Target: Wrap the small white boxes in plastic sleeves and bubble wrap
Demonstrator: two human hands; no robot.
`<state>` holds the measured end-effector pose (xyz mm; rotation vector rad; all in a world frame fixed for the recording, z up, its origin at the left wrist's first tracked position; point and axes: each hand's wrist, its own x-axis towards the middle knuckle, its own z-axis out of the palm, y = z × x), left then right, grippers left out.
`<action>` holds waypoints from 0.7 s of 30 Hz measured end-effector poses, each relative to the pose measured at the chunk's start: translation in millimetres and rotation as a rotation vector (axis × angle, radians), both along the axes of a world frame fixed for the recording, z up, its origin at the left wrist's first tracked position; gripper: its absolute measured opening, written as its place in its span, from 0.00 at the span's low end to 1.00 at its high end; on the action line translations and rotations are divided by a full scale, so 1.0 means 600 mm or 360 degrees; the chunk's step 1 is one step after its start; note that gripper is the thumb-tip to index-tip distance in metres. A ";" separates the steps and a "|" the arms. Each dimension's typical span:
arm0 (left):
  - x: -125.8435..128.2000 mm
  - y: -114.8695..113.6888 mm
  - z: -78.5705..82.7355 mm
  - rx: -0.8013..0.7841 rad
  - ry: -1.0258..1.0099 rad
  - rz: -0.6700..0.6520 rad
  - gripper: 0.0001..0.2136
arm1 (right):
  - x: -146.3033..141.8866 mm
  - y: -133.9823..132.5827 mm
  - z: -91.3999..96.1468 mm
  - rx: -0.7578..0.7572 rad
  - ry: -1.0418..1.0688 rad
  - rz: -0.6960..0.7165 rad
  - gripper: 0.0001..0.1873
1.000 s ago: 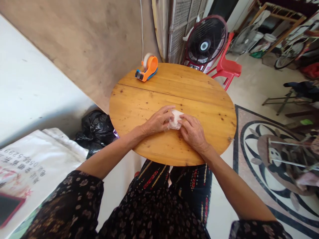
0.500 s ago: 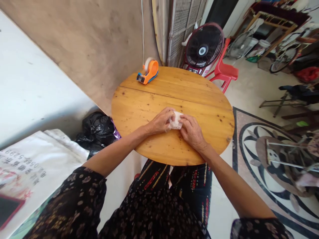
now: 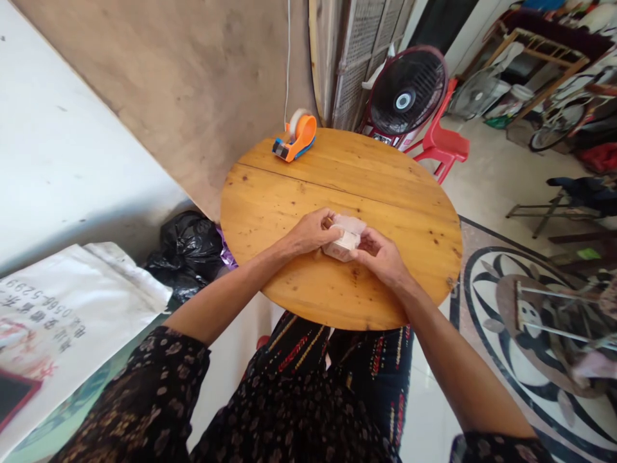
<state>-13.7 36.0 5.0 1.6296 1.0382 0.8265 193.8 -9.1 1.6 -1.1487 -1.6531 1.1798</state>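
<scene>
A small white packet [image 3: 344, 238], box-like and wrapped in clear film, is held just above the round wooden table [image 3: 400, 193], near its front middle. My left hand [image 3: 308, 233] grips its left end with curled fingers. My right hand [image 3: 383, 258] pinches its right end from below. Both hands hold the packet between them. An orange tape dispenser [image 3: 297, 137] with a white roll stands at the table's far left edge, well away from my hands.
A black bin bag [image 3: 187, 247] and a printed white sack [image 3: 58, 308] lie on the floor at the left. Behind the table stand a dark floor fan [image 3: 407, 96] and a red plastic chair [image 3: 441, 148]. Folding frames and clutter fill the right side.
The packet has turned in my hands from a crumpled white lump into a box-like shape lifted slightly off the table. The camera has shifted a little; the dispenser has stayed put.
</scene>
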 end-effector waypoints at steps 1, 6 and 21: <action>0.001 0.002 -0.001 0.0004 0.0023 0.0029 0.13 | -0.004 0.000 -0.004 0.0004 -0.0015 -0.0014 0.29; 0.001 0.007 -0.005 0.0017 0.0093 0.0170 0.15 | -0.017 0.012 -0.017 0.0013 -0.0070 -0.0161 0.25; -0.010 0.007 -0.011 -0.0001 -0.0394 -0.0158 0.21 | -0.020 0.015 -0.023 -0.0087 0.0151 -0.0210 0.28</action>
